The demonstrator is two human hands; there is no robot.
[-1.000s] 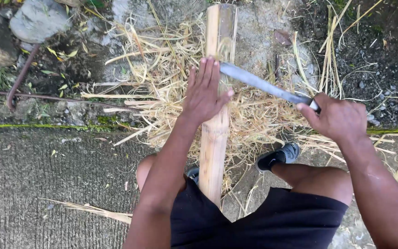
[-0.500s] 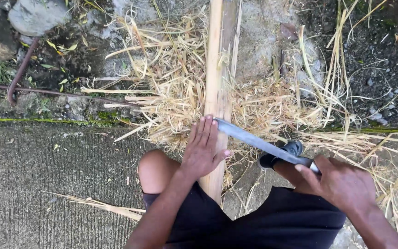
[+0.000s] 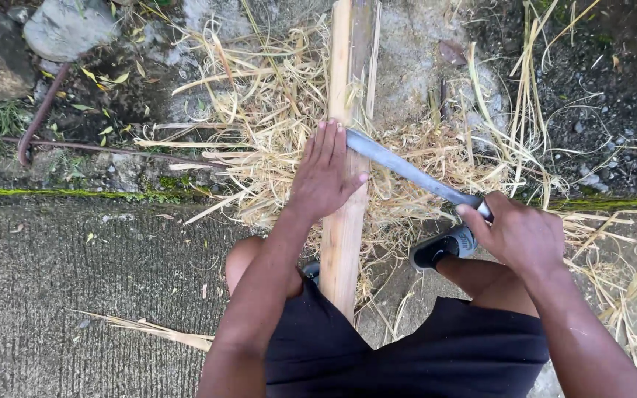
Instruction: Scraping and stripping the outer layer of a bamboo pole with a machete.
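Note:
A long pale bamboo pole (image 3: 345,221) runs from between my legs up to the top of the view. Across it lies a long grey knife blade (image 3: 407,168). My left hand (image 3: 324,175) rests flat on the pole with its fingers pressed on the blade's tip end. My right hand (image 3: 519,234) is closed around the knife's handle to the right of the pole. Dry straw-coloured shavings (image 3: 259,140) lie heaped around the pole.
A concrete slab (image 3: 90,295) lies at lower left, edged with green moss (image 3: 75,193). Grey rocks (image 3: 68,28) and a rusty bent rod (image 3: 38,118) sit at upper left. My dark shoe (image 3: 444,247) is right of the pole. Bare soil with straw (image 3: 599,88) is upper right.
The blade and both hands slid down the pole toward me, then moved back up it. My left hand stayed on the blade tip throughout.

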